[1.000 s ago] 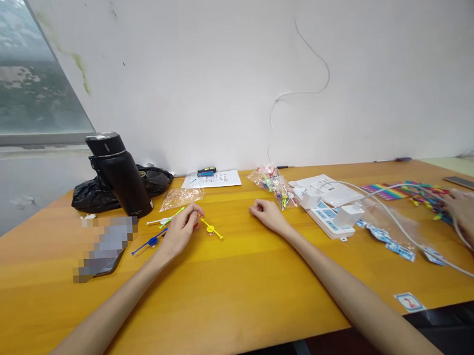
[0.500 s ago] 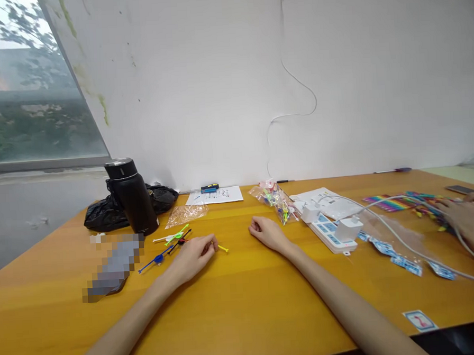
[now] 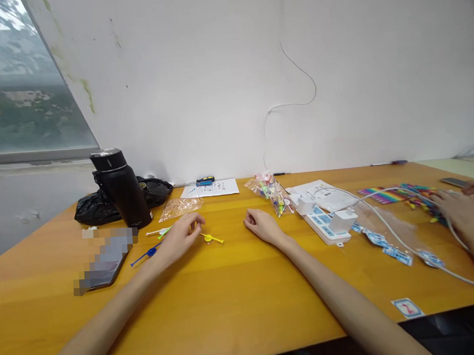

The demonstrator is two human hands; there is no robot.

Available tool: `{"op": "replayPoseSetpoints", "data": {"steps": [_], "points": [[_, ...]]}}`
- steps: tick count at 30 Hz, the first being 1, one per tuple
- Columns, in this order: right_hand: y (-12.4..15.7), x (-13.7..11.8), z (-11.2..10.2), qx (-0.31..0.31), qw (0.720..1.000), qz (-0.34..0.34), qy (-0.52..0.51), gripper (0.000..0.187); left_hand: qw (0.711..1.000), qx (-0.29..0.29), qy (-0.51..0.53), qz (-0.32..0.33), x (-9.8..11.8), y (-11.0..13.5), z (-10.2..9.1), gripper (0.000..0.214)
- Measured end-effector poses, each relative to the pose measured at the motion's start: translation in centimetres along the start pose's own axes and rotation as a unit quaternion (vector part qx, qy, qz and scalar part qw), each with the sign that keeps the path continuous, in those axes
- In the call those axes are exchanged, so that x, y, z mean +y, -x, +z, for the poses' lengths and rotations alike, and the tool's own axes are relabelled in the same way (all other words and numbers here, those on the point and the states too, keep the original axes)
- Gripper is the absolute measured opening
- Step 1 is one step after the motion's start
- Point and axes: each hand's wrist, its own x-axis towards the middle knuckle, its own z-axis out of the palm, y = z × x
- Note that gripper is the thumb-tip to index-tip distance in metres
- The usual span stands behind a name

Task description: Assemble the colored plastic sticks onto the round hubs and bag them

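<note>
My left hand [image 3: 183, 236] is just above the table, its thumb and fingers apart and curved, with nothing seen between them. Beside its fingertips lies a small yellow plastic stick with a round middle [image 3: 209, 239], partly behind the fingers. Similar pieces lie on the other side of this hand: a blue one [image 3: 151, 252], a white one [image 3: 159, 232] and a green one [image 3: 164, 233], partly covered by the hand. My right hand [image 3: 265, 226] rests on the tabletop in a loose fist, with no object showing in it.
A black flask [image 3: 127, 196], a black bag [image 3: 91, 209] and a phone [image 3: 110, 261] are at left. Behind are a plastic wrapper [image 3: 181, 207], paper [image 3: 225, 187] and a bag of colourful pieces [image 3: 273, 194]. A power strip [image 3: 325, 227], cable and another person's hand [image 3: 457, 213] are at right.
My left hand has opened and drawn back left, letting go of the yellow piece, which now lies on the table. My right hand stays put; the whole view has shifted slightly.
</note>
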Motion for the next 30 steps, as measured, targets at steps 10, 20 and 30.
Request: {"op": "replayPoseSetpoints", "data": {"steps": [10, 20, 30], "points": [[0.4, -0.3, 0.1, -0.007, 1.0, -0.016, -0.001, 0.013, 0.98, -0.102, -0.116, -0.125, -9.6, -9.8, -2.8, 0.084], [2.4, -6.4, 1.7, -0.048, 0.983, -0.117, -0.13, 0.018, 0.993, -0.05, -0.078, -0.067, -7.5, -8.8, -2.8, 0.069], [2.0, -6.6, 3.0, -0.08, 0.968, -0.062, -0.228, 0.018, 0.988, 0.127, -0.075, 0.039, 1.9, -0.5, -1.5, 0.055]]}}
